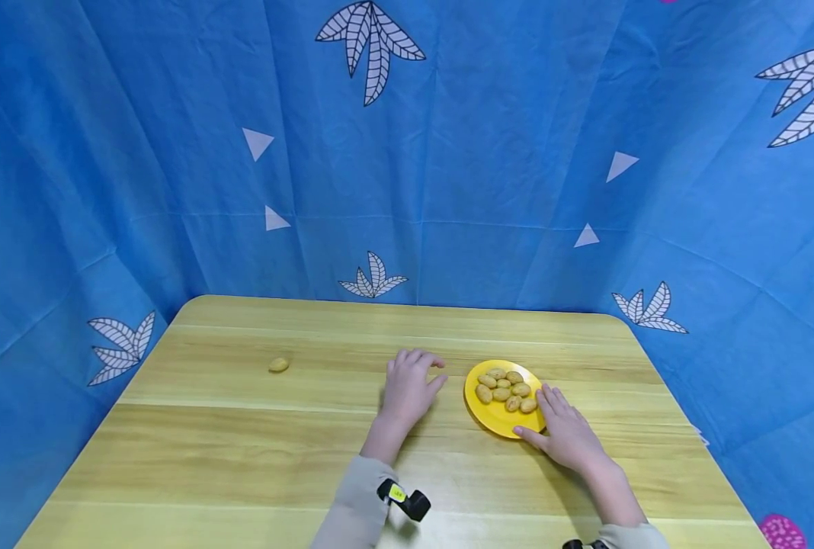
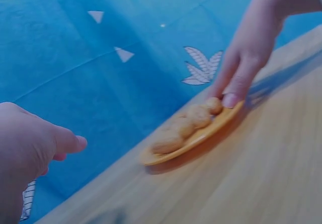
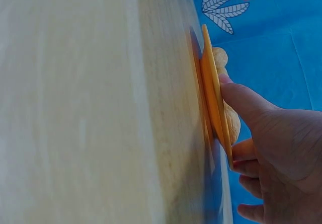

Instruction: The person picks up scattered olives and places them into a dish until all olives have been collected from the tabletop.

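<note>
A yellow plate (image 1: 479, 412) carries several small, oval, yellow-brown potatoes (image 1: 501, 394). My right hand (image 1: 572, 438) rests at the plate's right side, thumb and fingers spread along the rim. In the right wrist view the thumb (image 3: 246, 98) touches the upper edge of the plate (image 3: 214, 98), with the fingers close to its lower end. My left hand (image 1: 409, 385) hovers left of the plate, fingers loosely bent and holding nothing. The left wrist view is blurred, but that hand (image 2: 30, 148) appears apart from the plate (image 2: 201, 136).
A single potato (image 1: 279, 365) lies far to the left on the wooden table (image 1: 242, 442). Behind the table hangs a blue curtain (image 1: 482, 152) with white leaf and triangle prints.
</note>
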Tool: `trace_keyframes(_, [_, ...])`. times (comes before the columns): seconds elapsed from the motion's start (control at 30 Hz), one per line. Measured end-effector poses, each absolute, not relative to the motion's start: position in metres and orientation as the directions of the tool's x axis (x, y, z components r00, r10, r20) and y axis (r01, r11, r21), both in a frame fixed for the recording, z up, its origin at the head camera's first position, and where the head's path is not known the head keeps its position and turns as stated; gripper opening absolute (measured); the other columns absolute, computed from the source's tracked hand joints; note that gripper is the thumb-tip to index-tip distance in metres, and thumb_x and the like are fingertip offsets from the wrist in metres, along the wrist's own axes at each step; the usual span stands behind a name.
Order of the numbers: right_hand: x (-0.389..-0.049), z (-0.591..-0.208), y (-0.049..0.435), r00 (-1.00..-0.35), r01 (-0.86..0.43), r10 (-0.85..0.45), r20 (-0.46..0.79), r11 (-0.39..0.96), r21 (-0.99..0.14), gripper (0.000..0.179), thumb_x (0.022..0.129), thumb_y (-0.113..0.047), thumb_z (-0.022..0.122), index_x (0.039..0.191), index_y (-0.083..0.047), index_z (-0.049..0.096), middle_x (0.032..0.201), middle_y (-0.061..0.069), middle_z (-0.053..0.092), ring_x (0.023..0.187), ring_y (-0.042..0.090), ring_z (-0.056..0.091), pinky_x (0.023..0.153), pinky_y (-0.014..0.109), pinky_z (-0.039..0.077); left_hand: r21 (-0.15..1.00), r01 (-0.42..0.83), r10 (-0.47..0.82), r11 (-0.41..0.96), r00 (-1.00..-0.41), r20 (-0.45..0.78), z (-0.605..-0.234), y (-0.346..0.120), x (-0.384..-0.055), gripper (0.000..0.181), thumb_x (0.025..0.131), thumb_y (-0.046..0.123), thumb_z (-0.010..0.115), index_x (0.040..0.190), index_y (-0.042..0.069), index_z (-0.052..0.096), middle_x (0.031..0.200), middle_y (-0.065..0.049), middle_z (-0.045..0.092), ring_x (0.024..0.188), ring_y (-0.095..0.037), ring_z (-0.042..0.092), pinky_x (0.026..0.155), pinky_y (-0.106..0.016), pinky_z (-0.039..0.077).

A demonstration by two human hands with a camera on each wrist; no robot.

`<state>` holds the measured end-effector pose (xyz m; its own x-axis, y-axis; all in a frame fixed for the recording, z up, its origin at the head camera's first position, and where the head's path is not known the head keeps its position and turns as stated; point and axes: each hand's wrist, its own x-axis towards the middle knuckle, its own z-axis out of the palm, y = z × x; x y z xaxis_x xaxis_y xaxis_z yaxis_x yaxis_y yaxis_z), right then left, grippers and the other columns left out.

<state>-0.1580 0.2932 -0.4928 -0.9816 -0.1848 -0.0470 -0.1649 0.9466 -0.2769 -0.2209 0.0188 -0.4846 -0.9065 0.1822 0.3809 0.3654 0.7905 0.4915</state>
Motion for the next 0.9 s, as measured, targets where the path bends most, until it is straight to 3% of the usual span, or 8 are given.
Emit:
trace_keyframes(0.23, [-0.161,-0.493,0.294,-0.982,-0.167,-0.186,-0.045,0.947,-0.274,0.092,0.09,-0.057,0.057,0.144,0.014,0.032,0.154,0.032,0.024,0.142,0.051,0.022,0.112,0.063,0.024,0.538,0.309,0.066,0.784,-0.903,0.424,-0.473,-0.006,-0.225,0.02,0.086,0.03,0.073,0.103,0.02,0.07,0.107,0.003,0.069,0.102,-0.021,0.056,0.084,-0.036,0.038])
trace_keyframes(0.9, [-0.161,-0.497,0.297,-0.981,-0.177,-0.193,-0.036,0.948,-0.265,0.092,0.09,-0.057,0.057,0.143,0.014,0.034,0.152,0.033,0.027,0.142,0.051,0.024,0.112,0.062,0.026,0.706,0.073,-0.291,0.704,-0.878,0.38,-0.474,-0.103,-0.23,0.021,0.088,0.025,0.072,0.104,0.013,0.07,0.115,-0.01,0.068,0.11,-0.034,0.053,0.093,-0.048,0.034])
